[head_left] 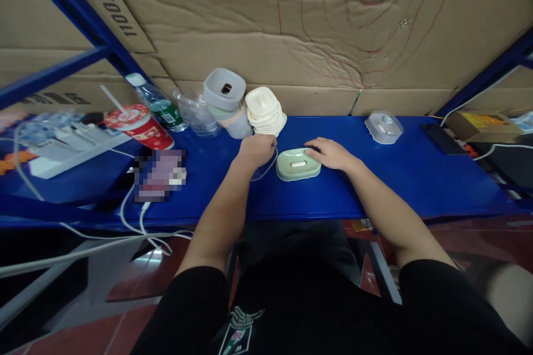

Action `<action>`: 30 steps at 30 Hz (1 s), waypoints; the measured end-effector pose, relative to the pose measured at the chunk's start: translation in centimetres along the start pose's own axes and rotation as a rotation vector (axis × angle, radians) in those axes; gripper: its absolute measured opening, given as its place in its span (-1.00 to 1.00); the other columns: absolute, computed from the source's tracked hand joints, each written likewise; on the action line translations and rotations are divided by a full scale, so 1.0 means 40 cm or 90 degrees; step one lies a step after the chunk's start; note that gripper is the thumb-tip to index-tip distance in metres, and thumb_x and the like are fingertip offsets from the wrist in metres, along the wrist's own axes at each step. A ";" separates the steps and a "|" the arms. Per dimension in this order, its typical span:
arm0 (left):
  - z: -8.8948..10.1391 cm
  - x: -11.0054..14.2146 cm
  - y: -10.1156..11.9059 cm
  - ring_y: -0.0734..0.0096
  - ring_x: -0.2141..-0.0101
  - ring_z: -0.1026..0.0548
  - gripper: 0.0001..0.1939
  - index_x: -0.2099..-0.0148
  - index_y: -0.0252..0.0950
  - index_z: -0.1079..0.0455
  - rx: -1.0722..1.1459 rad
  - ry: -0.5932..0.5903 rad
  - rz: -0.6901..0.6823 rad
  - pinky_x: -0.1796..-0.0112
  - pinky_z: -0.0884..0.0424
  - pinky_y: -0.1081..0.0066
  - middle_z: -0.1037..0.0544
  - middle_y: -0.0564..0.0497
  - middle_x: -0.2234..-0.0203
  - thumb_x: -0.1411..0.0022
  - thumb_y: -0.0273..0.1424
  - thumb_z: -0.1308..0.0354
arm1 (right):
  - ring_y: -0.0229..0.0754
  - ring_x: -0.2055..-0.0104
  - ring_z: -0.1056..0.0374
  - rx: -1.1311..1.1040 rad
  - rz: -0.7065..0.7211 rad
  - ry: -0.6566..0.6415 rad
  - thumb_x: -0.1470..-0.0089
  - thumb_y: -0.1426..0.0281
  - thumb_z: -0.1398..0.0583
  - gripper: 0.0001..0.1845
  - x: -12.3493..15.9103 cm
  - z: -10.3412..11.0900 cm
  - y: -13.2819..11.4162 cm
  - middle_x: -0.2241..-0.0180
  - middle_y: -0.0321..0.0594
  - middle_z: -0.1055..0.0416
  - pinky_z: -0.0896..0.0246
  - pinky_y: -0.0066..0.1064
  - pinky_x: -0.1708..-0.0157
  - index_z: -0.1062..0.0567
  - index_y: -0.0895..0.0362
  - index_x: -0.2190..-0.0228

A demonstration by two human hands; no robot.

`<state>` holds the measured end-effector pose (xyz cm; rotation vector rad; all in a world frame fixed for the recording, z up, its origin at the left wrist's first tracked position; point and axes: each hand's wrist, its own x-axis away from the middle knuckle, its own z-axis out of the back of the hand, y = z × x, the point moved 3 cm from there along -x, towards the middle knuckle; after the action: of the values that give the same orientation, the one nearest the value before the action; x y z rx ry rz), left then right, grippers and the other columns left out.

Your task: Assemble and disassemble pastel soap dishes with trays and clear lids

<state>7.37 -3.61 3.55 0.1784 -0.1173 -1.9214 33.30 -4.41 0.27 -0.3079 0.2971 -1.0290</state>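
Observation:
A light green, rounded rectangular dish [293,169] with a pale oval slot in its middle lies on the blue table in front of me. My right hand [331,154] holds its right rim, the thumb over the edge and the fingers behind. To the left of the dish, my left hand [259,150] is closed on a thin clear plastic cover [266,173], whose curved edge shows below the fingers. Just behind that hand rises a leaning stack of cream lids [264,102]. Next to it stands a stack of similar dishes, a grey dish [225,89] on top.
Clear plastic covers [200,116], a water bottle [160,102] and a red cup with a straw [139,125] stand at the left, by a power strip [79,152] and cables. At the right lie a covered whitish dish [383,126] and a dark phone [442,138]. Cardboard closes off the back.

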 end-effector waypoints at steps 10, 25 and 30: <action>0.051 0.033 0.046 0.35 0.27 -0.64 -0.84 0.08 -0.24 -0.64 0.508 0.535 -0.224 0.15 -0.59 0.30 -0.72 -0.04 0.26 -0.39 -0.32 -0.28 | 0.28 -0.37 -0.36 -0.171 0.128 0.153 -0.11 -0.39 -0.26 0.20 0.022 0.038 -0.060 -0.33 0.09 -0.46 -0.16 0.21 -0.40 -0.18 0.00 -0.52; 0.041 0.051 0.112 0.28 0.39 -0.68 -0.41 0.32 -0.22 -0.54 0.960 0.320 -0.264 0.20 -0.64 0.20 -0.63 0.02 0.50 -0.32 0.24 -0.28 | 0.26 -0.29 -0.42 -0.518 0.218 0.088 0.32 -0.35 -0.52 0.62 0.004 0.004 -0.032 -0.39 -0.01 -0.32 -0.30 0.18 -0.34 0.03 -0.17 -0.58; 0.044 0.035 0.083 0.37 0.55 -0.56 -0.47 0.09 -0.24 -0.48 0.806 0.180 -0.121 0.41 -0.50 0.36 -0.56 0.09 0.58 -0.28 0.13 -0.38 | 0.40 -0.39 -0.28 -0.236 0.161 0.108 0.26 -0.33 -0.52 0.46 0.020 0.041 -0.042 -0.39 0.06 -0.36 -0.13 0.32 -0.40 -0.20 -0.07 -0.53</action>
<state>9.62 -6.09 5.75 1.3187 -1.1439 -1.7166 32.99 -5.75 2.37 -0.5047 0.6672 -0.7475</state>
